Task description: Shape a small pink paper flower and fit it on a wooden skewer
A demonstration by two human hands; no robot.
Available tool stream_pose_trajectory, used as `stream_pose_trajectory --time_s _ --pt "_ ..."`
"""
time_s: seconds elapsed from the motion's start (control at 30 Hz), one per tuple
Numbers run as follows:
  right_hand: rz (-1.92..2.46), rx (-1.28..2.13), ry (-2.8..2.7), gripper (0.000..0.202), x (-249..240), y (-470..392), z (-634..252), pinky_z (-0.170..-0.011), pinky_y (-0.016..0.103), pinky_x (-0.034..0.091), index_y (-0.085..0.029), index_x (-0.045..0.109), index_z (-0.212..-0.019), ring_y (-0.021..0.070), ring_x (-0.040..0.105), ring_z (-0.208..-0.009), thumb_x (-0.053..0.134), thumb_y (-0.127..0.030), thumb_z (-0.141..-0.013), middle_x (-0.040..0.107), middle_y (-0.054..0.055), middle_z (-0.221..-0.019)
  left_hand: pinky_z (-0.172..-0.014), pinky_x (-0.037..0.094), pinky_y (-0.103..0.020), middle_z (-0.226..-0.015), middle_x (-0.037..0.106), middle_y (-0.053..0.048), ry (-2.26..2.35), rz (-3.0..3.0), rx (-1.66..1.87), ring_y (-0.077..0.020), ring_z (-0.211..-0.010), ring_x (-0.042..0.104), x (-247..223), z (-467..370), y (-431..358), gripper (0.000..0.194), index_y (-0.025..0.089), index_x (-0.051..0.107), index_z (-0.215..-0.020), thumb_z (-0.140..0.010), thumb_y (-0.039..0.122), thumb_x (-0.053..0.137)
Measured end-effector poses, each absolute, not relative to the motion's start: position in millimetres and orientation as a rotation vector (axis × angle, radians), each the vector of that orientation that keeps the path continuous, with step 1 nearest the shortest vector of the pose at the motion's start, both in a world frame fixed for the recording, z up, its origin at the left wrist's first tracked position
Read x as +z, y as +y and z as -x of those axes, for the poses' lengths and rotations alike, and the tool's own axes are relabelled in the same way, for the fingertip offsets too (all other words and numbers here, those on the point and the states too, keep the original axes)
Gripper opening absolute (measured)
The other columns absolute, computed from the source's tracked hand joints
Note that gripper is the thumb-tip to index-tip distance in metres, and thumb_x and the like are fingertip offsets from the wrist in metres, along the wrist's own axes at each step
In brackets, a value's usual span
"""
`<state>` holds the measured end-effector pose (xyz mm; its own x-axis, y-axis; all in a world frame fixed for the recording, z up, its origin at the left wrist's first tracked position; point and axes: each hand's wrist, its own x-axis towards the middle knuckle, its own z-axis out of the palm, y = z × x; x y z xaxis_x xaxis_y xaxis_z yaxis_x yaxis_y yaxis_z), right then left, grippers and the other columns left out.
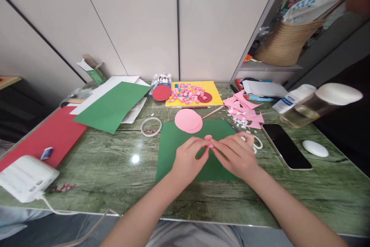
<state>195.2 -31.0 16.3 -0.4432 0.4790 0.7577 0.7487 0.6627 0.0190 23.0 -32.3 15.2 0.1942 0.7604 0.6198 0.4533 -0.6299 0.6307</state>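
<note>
My left hand [190,158] and my right hand [238,156] meet above a green sheet [170,154], fingertips pinched together on a small pink piece [208,138]. It looks rounded; whether it is paper or something softer I cannot tell. Just beyond the fingers, overlapping pink paper circles [186,119] lie across the sheet's far edge. White looped handles [258,143], probably of scissors, show partly from behind my right hand. A thin wooden stick [213,112] rests beside the circles.
Small pink balls [187,93], a few blue among them, lie on yellow paper [216,93]. Pink scraps [241,108] are to its right. A phone [285,147], white oval case [315,148] and bottles stand right; a tape roll [150,126], paper sheets and a white charger [27,177] left.
</note>
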Motion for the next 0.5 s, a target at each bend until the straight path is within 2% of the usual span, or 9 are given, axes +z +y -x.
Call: stream_pose_trajectory --time_s 0.23,0.5 --pt "0.892 -0.547 -2.093 0.023 14.7 -32.0 -198.2 -0.071 0.034 0.034 -0.018 0.063 -0.096 0.011 0.061 -0.065 0.071 -0.016 -0.074 0.068 -0.003 -0.07 -0.074 0.055 -0.024 -0.086 0.071 -0.003 1.086 -2.202 1.45 -0.0121 -0.08 0.066 17.7 -23.1 -33.7 0.02 0.02 0.064 -0.089 -0.079 0.008 0.052" --pt "0.854 -0.457 -2.0 0.02 21.5 -34.4 -196.1 -0.068 0.033 0.033 -0.021 0.064 -0.089 0.0103 0.059 -0.06 0.072 -0.014 -0.073 0.068 -0.004 -0.066 -0.074 0.054 -0.025 -0.09 0.071 -0.003 1.024 -2.001 1.425 -0.0121 -0.079 0.065 20.5 -22.5 -36.9 0.018 0.021 0.065 -0.091 -0.079 0.012 0.056"
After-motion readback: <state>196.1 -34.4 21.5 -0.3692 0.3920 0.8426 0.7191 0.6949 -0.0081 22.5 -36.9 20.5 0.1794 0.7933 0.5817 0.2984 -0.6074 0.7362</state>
